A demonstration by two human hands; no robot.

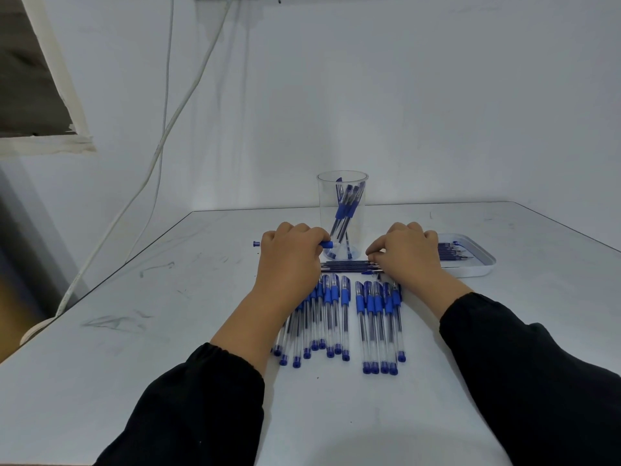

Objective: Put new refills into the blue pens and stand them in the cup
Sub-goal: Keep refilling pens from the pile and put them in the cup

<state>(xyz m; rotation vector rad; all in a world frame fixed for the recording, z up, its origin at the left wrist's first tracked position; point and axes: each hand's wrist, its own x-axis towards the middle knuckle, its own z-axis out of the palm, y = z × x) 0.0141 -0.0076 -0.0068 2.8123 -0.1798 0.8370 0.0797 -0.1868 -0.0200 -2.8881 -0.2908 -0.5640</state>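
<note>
Head view: left hand (291, 253) gripping a blue pen (325, 244) crosswise, just before the clear cup (342, 213) holding several pens. Right hand (408, 252) curling, fingertips pinching at loose refills (349, 266). Rows of pens (378, 326) lying on table (168, 331); tray (477, 269) sitting right.

A pale scuffed surface (168, 297) fills the lower frame; on it stand a clear cup (342, 230) at centre, a white tray (477, 269) at right, loose refills (349, 266) and two rows of blue pens (378, 326) below
</note>
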